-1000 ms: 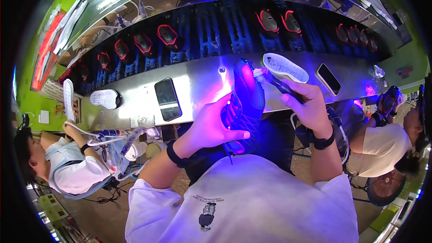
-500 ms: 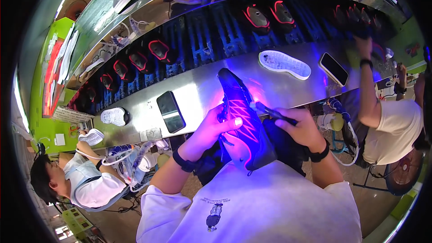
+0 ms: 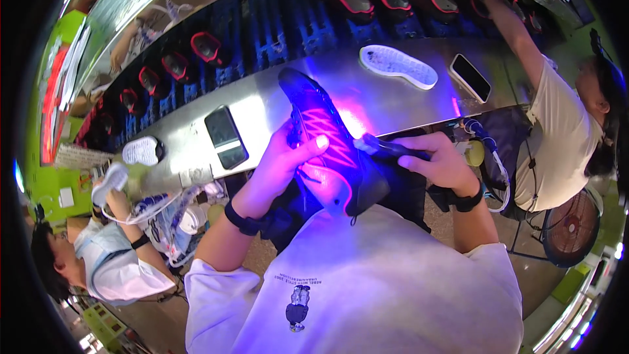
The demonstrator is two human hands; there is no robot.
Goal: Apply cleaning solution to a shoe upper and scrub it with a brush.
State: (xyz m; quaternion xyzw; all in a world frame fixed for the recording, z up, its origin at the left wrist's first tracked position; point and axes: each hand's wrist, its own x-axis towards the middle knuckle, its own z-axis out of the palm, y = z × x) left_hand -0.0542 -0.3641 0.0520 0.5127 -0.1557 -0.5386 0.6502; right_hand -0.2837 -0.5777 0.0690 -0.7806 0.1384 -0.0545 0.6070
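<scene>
A dark shoe upper (image 3: pixel 329 132) with pink-glowing zigzag laces stands tilted in front of me, its toe toward the bench. My left hand (image 3: pixel 285 157) is closed round its left side, the thumb lying across the laced part. My right hand (image 3: pixel 440 160) grips the black handle of a brush (image 3: pixel 386 147). The brush's pale bristles are at the shoe upper's right side, touching or very near it. Purple-blue light falls on the shoe upper and both hands. The left fingers behind the shoe are hidden.
A metal bench (image 3: pixel 275 115) carries a white shoe sole (image 3: pixel 398 66), a phone (image 3: pixel 470 77) and a dark phone (image 3: pixel 227 136). Behind it, a blue-slatted conveyor (image 3: pixel 265 36) holds several dark shoe uppers. Co-workers sit at left and right; a fan (image 3: pixel 571 228) stands at right.
My view has shifted, while both hands keep their hold on the shoe upper and brush. The right co-worker's arm now reaches farther over the conveyor, among the shoe uppers.
</scene>
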